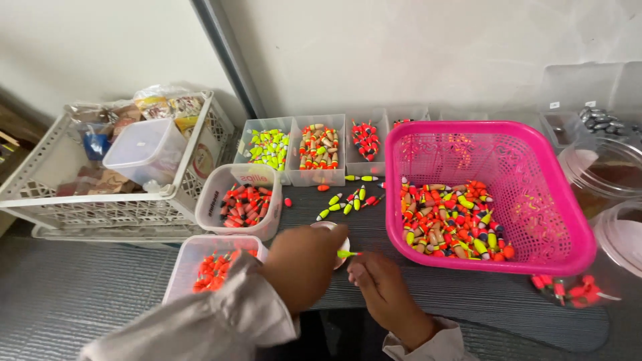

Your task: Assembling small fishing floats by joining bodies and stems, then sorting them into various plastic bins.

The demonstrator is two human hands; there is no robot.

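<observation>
Head view: the left hand (304,262) and right hand (382,289) meet over a grey table (87,294), both grips pinched narrow on one small yellow-green and orange plastic fishing float (348,254), just beside a pink plastic basket (558,220) holding many coloured floats (451,224).

Far up-left of my hands, colourful snack packets (160,105) fill the white crate (40,194). A round red-and-white label (202,160) sits on its near side.
</observation>
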